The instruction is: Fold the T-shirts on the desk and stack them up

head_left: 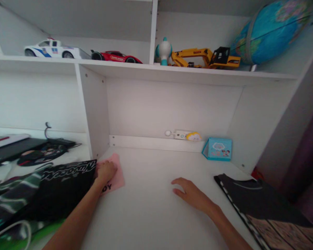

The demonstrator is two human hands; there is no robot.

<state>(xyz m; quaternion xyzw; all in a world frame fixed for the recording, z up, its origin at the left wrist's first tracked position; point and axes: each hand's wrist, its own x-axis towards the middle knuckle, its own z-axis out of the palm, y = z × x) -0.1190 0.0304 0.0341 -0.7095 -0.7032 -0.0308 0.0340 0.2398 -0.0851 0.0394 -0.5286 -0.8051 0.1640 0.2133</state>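
My left hand is curled on a pink garment with dark letters, seemingly a T-shirt, on the left of the white desk. Part of this garment is hidden by the hand and by a black garment with white lettering beside it. Grey-green patterned clothing lies farther left. Over the middle right of the desk, my right hand holds nothing, its thumb and fingers apart. To its right lies a dark folded T-shirt with a brown printed panel.
A blue desk calendar stands at the back right near a power strip. Overhead, a shelf carries toy vehicles and a globe. An upright panel rises behind my left hand. A white cable lies at lower left.
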